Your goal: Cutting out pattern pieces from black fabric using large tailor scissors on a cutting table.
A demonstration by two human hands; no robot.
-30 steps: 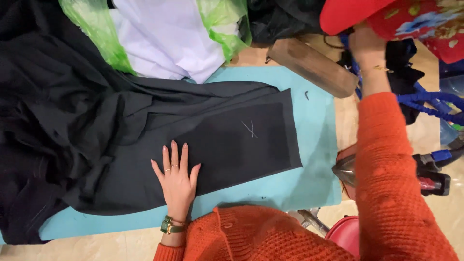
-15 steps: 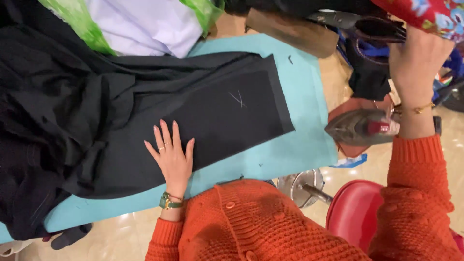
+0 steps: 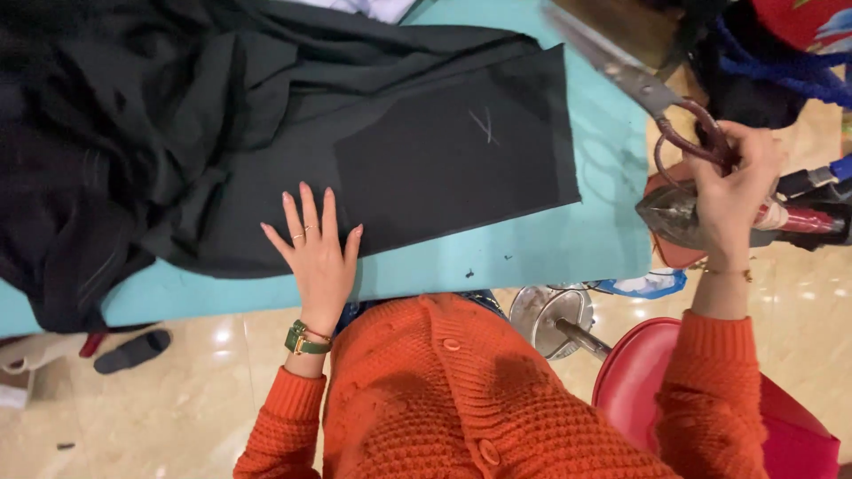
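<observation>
The black cloth [image 3: 355,151] lies spread over the turquoise worktop [image 3: 550,253], flat and squared off toward the right end, bunched in heavy folds toward the left edge. I can see a small chalk cross [image 3: 485,126] marked on the flat part, near its right border. My left hand [image 3: 317,253] rests palm down on the cloth close to the near edge of the worktop, fingers [image 3: 306,206] straight and fanned apart, gripping nothing; rings sit on two of them and a green watch [image 3: 302,339] circles the wrist, just above the orange knitted sleeve [image 3: 284,417].

My right hand [image 3: 732,191] is raised off the right end of the worktop, forearm upright, a thin bracelet at the wrist. Its fingers are closed through the dark red loops of a pair of large scissors [image 3: 639,84], whose long metal blades point up and left over the far right corner of the worktop. Directly under that hand sits an iron [image 3: 674,213], nose pointing left, just beside the worktop's right edge; whether the hand touches it I cannot tell. A red chair seat [image 3: 639,381] shows below it.
</observation>
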